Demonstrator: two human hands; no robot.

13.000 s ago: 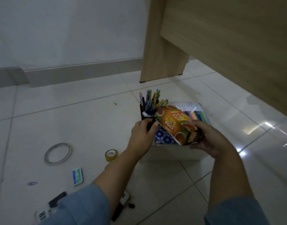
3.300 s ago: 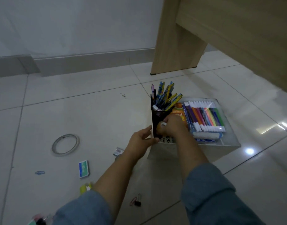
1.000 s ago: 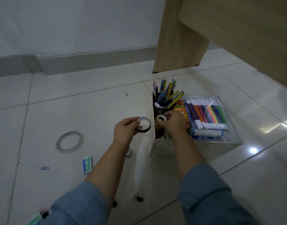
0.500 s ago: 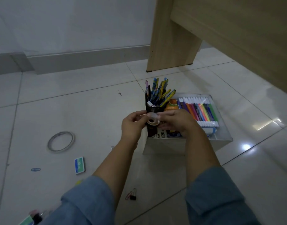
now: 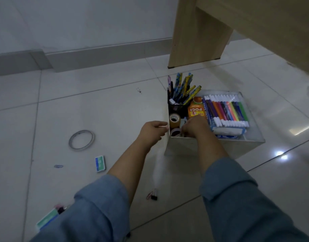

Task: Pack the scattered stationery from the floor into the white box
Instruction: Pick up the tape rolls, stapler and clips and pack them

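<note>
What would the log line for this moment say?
right hand: inside white box, beside brown tape roll | left hand: at box edge | grey tape ring: on floor

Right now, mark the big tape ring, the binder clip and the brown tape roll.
big tape ring (image 5: 71, 139): head view, left band.
binder clip (image 5: 154, 197): head view, black body.
brown tape roll (image 5: 174, 123): head view, outer side.

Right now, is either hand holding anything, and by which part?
Left hand pinches the left wall of the white box at its top edge. Right hand is down inside the box beside the tape rolls; whether it grips one cannot be told.
</note>
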